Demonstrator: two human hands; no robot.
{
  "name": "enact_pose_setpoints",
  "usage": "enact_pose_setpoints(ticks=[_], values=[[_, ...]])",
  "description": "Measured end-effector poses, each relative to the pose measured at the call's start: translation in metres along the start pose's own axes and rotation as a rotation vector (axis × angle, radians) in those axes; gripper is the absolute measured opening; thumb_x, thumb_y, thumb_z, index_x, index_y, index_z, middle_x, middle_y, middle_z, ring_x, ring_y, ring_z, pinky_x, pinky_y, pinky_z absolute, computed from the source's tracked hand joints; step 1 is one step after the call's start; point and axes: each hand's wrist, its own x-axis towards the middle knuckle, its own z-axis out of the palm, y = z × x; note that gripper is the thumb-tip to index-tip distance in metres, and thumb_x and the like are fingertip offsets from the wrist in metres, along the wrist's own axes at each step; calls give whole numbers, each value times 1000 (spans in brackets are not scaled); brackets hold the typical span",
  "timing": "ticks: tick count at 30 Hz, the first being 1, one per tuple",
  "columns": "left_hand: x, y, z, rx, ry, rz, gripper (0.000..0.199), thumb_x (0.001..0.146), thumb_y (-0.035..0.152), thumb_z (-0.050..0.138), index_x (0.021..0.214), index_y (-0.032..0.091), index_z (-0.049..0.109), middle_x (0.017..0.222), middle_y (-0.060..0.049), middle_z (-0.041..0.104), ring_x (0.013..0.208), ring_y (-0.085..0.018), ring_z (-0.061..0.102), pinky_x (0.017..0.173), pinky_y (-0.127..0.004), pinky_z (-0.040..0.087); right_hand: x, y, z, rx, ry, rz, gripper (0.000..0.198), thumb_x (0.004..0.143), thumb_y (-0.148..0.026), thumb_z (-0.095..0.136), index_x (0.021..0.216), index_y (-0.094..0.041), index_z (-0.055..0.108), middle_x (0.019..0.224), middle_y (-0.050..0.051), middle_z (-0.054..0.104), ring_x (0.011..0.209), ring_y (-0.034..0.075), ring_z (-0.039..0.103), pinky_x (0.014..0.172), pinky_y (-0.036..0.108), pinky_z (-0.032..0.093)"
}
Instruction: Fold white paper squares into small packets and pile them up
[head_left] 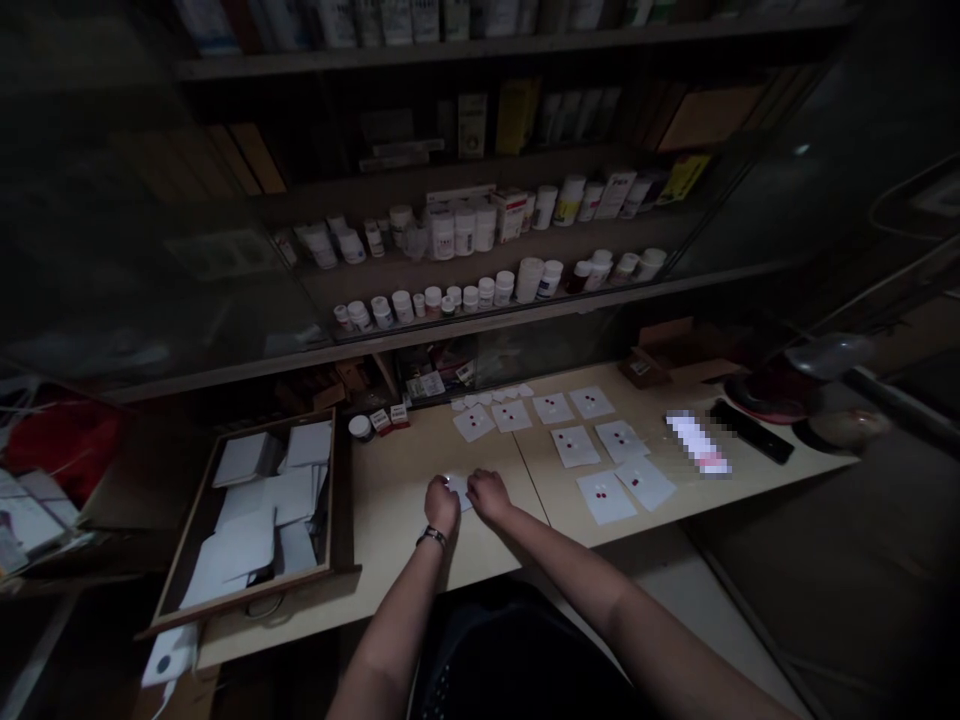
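Observation:
Over the front of the pale table, my left hand (pixel 442 507), with a bracelet at the wrist, has its fingers closed at one side of a small white paper (pixel 460 492). On the paper's other side, my right hand (pixel 487 493) is closed too, its fingers pinching the edge. A tiny dark spot shows by the left fingertips, too small to name. To the right lie several white paper squares (pixel 576 458), most bearing small red and pale pills (pixel 601 495). Small folded white papers (pixel 499 397) form a row behind them.
At left stands a wooden drawer (pixel 341 490) filled with white paper sheets (pixel 240 545). A white jar (pixel 361 428) and small boxes sit behind it. A phone (pixel 752 432) and an open cardboard box (pixel 646 366) are at right. Shelves of medicine bottles (pixel 465 230) rise behind the table.

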Motion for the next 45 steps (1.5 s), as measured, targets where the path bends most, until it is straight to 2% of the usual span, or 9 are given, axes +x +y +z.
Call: enact_pose_setpoints(ticks=[6,13,17,25,32,35,39,42,45], values=[[3,5,-4,24,-9,8,31,67,3,54,95,14,63,99,-14,67,93,-24,64,75,-28,46,-1,0,1,12,12,14,11,84,-23,57,86,-18,66,94,7,65,93,21,56,80,31,32],[2,11,-5,52,-2,41,46,70,4,55,115,13,53,103,-15,66,96,-25,64,76,-28,45,-3,-1,-1,21,4,21,11,85,-24,56,87,-18,66,94,7,65,92,20,56,81,30,31],[7,12,-6,76,-33,-29,37,73,7,55,109,16,57,96,-11,69,90,-22,66,71,-25,44,-4,-2,-3,39,0,36,12,85,-23,56,88,-18,66,96,7,65,94,20,55,83,30,30],[4,6,-7,90,20,33,28,70,3,53,93,16,64,103,-11,66,100,-22,61,79,-25,44,-3,0,0,76,10,54,12,83,-23,57,91,-19,65,97,6,65,95,20,55,83,30,31],[4,8,1,38,45,44,45,76,4,49,120,14,51,88,-10,69,85,-22,65,70,-26,44,-3,1,4,87,31,53,14,82,-22,57,94,-19,63,99,5,65,95,21,55,84,30,32],[2,5,5,1,72,143,42,81,6,44,122,14,51,92,-11,69,86,-22,65,74,-28,45,-3,0,3,102,52,59,19,80,-20,57,98,-19,63,100,7,65,95,22,55,84,31,33],[-5,-7,10,-115,78,381,39,84,8,39,120,16,54,110,-10,66,100,-20,61,88,-30,46,1,-1,2,140,81,44,37,77,-15,58,114,-19,59,112,9,61,103,23,52,86,30,34],[-10,-18,11,-169,42,504,39,83,9,40,116,18,57,114,-9,64,106,-20,58,94,-34,44,5,0,1,201,36,50,27,76,-14,59,102,-20,65,107,7,61,100,21,53,85,28,35],[-12,-25,12,-189,62,468,46,78,9,47,123,17,53,118,-11,61,110,-22,55,97,-36,42,9,2,1,245,7,63,17,73,-12,61,87,-19,67,99,6,62,96,19,53,84,27,36]])
